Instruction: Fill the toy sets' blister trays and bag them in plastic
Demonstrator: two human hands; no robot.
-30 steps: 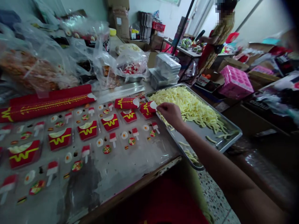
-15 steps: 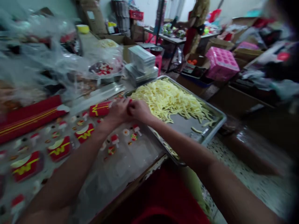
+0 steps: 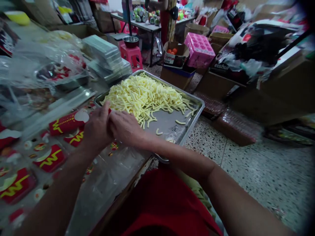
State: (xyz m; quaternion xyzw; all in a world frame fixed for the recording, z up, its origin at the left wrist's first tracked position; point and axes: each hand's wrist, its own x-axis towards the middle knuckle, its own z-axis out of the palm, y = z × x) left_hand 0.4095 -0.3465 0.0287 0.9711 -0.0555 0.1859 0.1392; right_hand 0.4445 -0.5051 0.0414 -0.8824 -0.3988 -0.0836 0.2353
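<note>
My left hand point(image 3: 97, 127) and my right hand point(image 3: 125, 128) are closed together in front of the tray's near left corner. A small red thing point(image 3: 109, 111) peeks out between the fingers; most of it is hidden, so its kind cannot be told. Just beyond lies a metal tray point(image 3: 169, 126) with a heap of pale yellow, fry-like strips point(image 3: 145, 95) and a few loose ones. Left of my hands, a red fries carton point(image 3: 66, 123) with a yellow zigzag lies on the table. Flat red carton pieces point(image 3: 50, 159) and small food-shaped pieces lie in clear plastic around it.
Stacked clear plastic boxes point(image 3: 105, 54) stand behind the tray. Plastic bags point(image 3: 49, 62) crowd the back left. A pink stool point(image 3: 131, 54) with a metal bowl point(image 3: 130, 41), cardboard boxes point(image 3: 214, 80) and a pink pack point(image 3: 199, 49) lie beyond. A person point(image 3: 168, 19) stands at a far table.
The view has swung to the right, so the tray and table appear farther left. My hands stay pressed together, with the right hand now laid more over the left fingers.
</note>
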